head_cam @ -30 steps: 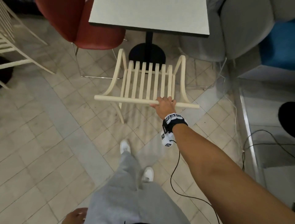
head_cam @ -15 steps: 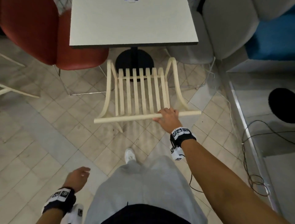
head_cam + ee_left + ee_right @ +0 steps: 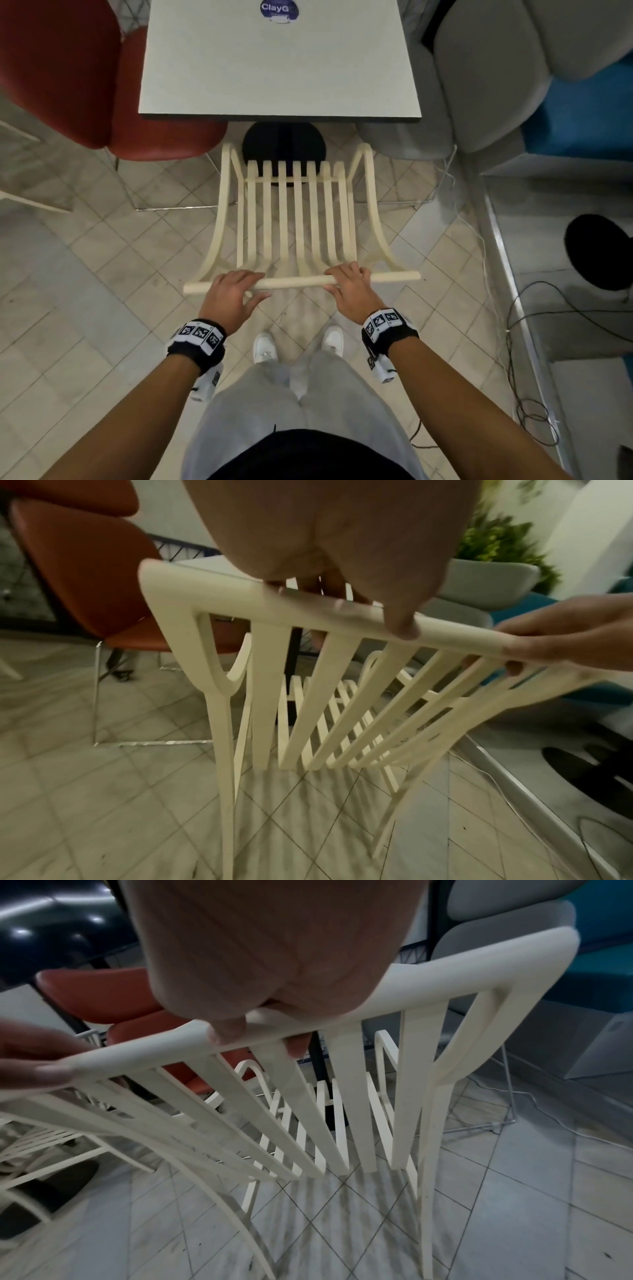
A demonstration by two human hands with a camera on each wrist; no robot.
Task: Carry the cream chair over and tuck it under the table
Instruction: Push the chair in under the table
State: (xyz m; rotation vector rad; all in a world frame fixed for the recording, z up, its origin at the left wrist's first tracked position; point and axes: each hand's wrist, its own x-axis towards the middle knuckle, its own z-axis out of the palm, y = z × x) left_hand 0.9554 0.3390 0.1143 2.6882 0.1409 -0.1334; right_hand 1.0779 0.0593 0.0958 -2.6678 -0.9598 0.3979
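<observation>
Hands on the top rail, chair facing the table

Both hands grasp the top rail (image 3: pixel 294 283) of the cream chair (image 3: pixel 297 212). The left hand (image 3: pixel 230 294) wraps the rail left of its middle, fingers curled over the far side and thumb lying along the near side (the left wrist view shows the thumb (image 3: pixel 399 620) pressed on the rail). The right hand (image 3: pixel 350 288) clasps the rail right of the middle, fingers hooked over it, thumb beneath. The chair stands on the tiled floor (image 3: pixel 68 308) at the near edge of the table (image 3: pixel 279 61), backrest towards the person, the seat's front end near the table's black round base (image 3: pixel 283 144). A red chair (image 3: pixel 68 75) sits at the table's left edge, a grey chair (image 3: pixel 479 85) at its right.
</observation>
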